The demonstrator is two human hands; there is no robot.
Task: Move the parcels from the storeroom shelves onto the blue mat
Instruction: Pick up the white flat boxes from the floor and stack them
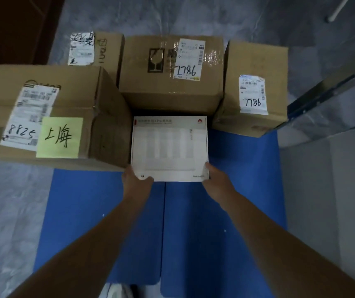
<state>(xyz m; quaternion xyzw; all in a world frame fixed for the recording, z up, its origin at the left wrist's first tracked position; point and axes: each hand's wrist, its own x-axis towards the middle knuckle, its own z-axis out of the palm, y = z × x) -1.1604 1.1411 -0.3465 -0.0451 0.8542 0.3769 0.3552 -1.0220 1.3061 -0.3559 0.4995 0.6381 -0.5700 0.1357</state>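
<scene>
Far left: 8825 carton (pixel 43 112), big, with a yellow sticky note (pixel 60 137) on its top, sits partly on the blue mat (pixel 193 244) and partly over the grey floor (pixel 11 211). Behind it is the back carton (pixel 107 48), smaller, white label on top.

My left grip (pixel 135 179) pinches the near left corner of the white flat box (pixel 169 147), thumb on top, fingers underneath. The box lies level in the gap between the cartons, over the mat; I cannot tell if it rests on the mat or hangs just above. Just behind it is the middle 7786 carton (pixel 168 72), taped, with a fragile mark.

My right grip (pixel 215 179) pinches the near right corner, thumb at the edge, fingers hidden below.

Right: right 7786 carton (pixel 251 89) at the mat's far right corner. Far right: metal shelf rail (pixel 333 89).
</scene>
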